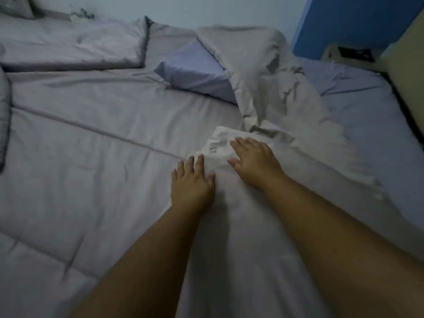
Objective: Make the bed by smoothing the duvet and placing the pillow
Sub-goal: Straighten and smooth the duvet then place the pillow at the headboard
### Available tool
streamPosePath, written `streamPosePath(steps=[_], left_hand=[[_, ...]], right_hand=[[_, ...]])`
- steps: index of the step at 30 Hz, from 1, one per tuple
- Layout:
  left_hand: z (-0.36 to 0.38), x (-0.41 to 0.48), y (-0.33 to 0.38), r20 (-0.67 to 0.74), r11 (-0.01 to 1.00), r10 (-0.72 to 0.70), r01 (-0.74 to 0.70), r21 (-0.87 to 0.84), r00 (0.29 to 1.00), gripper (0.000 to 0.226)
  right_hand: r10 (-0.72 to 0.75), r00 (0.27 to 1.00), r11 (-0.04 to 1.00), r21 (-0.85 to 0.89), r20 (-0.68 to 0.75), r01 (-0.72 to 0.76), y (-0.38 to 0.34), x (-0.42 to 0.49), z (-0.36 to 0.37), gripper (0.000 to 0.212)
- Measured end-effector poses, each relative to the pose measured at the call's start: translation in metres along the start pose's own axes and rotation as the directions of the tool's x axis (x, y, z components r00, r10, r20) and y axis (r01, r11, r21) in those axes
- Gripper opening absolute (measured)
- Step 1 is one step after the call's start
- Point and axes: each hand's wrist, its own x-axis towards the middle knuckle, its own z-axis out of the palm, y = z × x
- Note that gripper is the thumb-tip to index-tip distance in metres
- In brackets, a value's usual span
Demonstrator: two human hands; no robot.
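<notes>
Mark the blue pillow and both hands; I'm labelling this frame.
blue pillow (195, 72): head view, its blue top face.
left hand (191, 183): head view, back of the hand.
right hand (254, 158): head view, back of the hand.

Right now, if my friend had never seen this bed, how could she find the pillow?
Start at the bright blue wall in the far right corner and come left to the crumpled ridge of grey duvet. The pillow pokes out from under its left side. It is the only plump bluish block; around it lies grey cover.
</notes>
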Motion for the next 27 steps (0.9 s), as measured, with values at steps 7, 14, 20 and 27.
streamPosePath(steps=[7, 14, 20, 27], left_hand=[[0.034, 0.019, -0.016, -0.042, 1.0, -0.029, 0.028, -0.013, 0.999, 0.057], [0.052, 0.02, -0.03, -0.104, 0.998, -0.068, 0.069, 0.008, 0.992, 0.053], [0.05, 0.009, -0.027, -0.076, 0.993, -0.106, 0.103, -0.051, 0.991, 0.04], [0.039, -0.04, -0.011, -0.072, 0.979, -0.148, 0.136, -0.149, 0.986, 0.042]], right_hand=[[0.044, 0.998, 0.983, -0.182, 0.041, -0.036, 0.023, 0.038, 0.032, 0.064], [-0.043, 0.999, 0.98, -0.196, -0.009, 0.04, 0.037, 0.035, 0.056, 0.04], [-0.077, 0.972, 0.99, -0.129, -0.222, 0.049, 0.034, 0.023, 0.061, 0.029], [-0.192, 0.955, 0.972, -0.18, -0.226, 0.153, 0.031, -0.015, 0.038, 0.029]])
